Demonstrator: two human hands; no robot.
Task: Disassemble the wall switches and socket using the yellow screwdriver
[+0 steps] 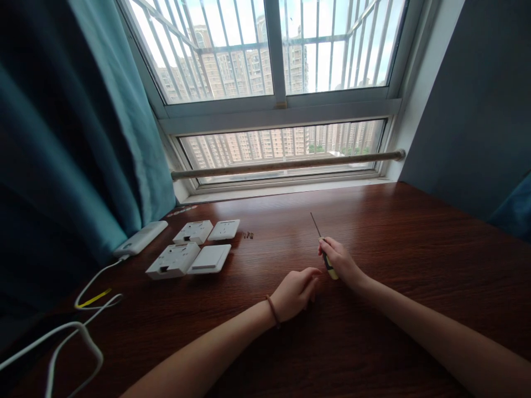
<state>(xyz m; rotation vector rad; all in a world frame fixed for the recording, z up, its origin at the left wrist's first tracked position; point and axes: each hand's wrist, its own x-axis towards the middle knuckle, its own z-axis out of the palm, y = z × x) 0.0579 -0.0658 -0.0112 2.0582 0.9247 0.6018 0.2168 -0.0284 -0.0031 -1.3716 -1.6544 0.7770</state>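
My right hand (341, 262) is closed around the yellow-and-black handle of a screwdriver (331, 270), whose thin shaft points away toward the window. Just left of it, my left hand (293, 294) rests low over the table with a brown band on the wrist. Its index finger reaches toward the screwdriver handle, the other fingers bend loosely, and I see nothing in them. Farther left lie two white mounting boxes (193, 232), a white socket plate (224, 229) and a white switch plate (210, 258). Several small screws (248, 235) lie right of the socket plate.
A white power bank (141, 237) with a white cable (92, 276) lies at the left by a blue curtain (136, 138). A yellow strip (95, 298) sits near the cable. The brown wooden table (394, 221) runs up to a barred window with a rail (290, 165).
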